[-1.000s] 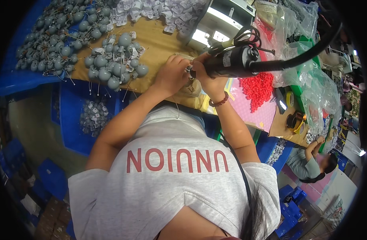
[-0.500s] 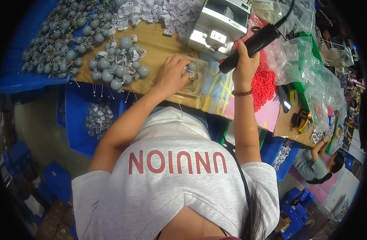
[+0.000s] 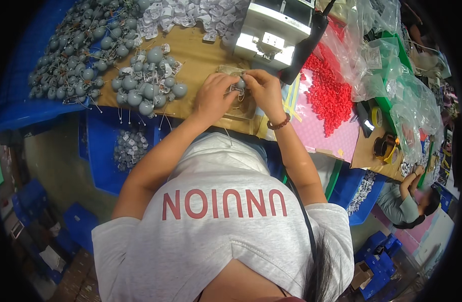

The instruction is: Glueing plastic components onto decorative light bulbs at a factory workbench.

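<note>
A small grey ball-shaped part [image 3: 241,84] with thin white wire is pinched between the fingers of both hands. My left hand [image 3: 214,95] is closed on it from the left. From the right, my right hand [image 3: 265,90] touches its top with thumb and forefinger. Both hands are over a shallow tan tray [image 3: 247,111] at the table's front edge. A black handheld power screwdriver [image 3: 307,48] stands or hangs beyond the right hand, beside a white boxy machine [image 3: 271,30]; what supports it cannot be made out.
Grey ball parts [image 3: 145,85] are heaped to the left, with more in a blue bin [image 3: 70,75]. White plastic pieces [image 3: 190,15] lie behind. Red small parts [image 3: 329,95] cover a pink sheet [image 3: 324,138]. Tape rolls [image 3: 384,148] and clear bags [image 3: 402,95] are farther right. Another person [image 3: 407,201] sits at right.
My right hand has let go of the black screwdriver and come down left to the grey ball part. The screwdriver is now more upright by the machine. My left hand has stayed at the tray.
</note>
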A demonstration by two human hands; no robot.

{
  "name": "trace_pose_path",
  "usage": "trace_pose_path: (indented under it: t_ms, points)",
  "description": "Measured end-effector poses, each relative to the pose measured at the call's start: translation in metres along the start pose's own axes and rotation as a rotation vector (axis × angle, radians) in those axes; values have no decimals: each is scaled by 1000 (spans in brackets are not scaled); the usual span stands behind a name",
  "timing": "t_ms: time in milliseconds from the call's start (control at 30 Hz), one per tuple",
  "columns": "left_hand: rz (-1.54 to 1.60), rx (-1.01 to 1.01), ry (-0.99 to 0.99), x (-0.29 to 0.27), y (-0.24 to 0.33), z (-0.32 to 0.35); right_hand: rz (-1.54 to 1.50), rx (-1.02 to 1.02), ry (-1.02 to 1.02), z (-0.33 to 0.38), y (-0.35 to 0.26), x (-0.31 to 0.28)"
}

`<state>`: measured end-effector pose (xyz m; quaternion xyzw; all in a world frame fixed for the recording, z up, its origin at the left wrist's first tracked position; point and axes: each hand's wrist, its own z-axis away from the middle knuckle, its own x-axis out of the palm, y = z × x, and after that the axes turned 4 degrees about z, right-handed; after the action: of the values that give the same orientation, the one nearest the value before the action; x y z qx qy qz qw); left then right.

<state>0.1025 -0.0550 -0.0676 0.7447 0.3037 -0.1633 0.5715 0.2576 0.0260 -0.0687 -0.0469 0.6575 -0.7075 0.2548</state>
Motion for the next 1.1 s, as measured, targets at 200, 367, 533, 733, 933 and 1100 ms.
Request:
trace_pose_path:
  t_ms: [200, 367, 533, 733, 933, 1100]
  points:
    - [-7, -3, -4, 0, 1, 0, -137, 138, 7, -11, -10, 6]
    - [-14, 6, -19, -1, 1, -1, 42, -34, 180, -22, 0, 20]
    - [2, 13, -26, -2, 1, -1, 158, -139, 257, -24, -8, 28]
    - [2, 16, -17, -3, 0, 0, 131, -137, 298, -23, -7, 33]
    - [4, 24, -8, -1, -1, 1, -146, -31, 222, -27, 4, 27]
    - [51, -7, -10, -7, -1, 2, -202, 24, 140, -19, -14, 24]
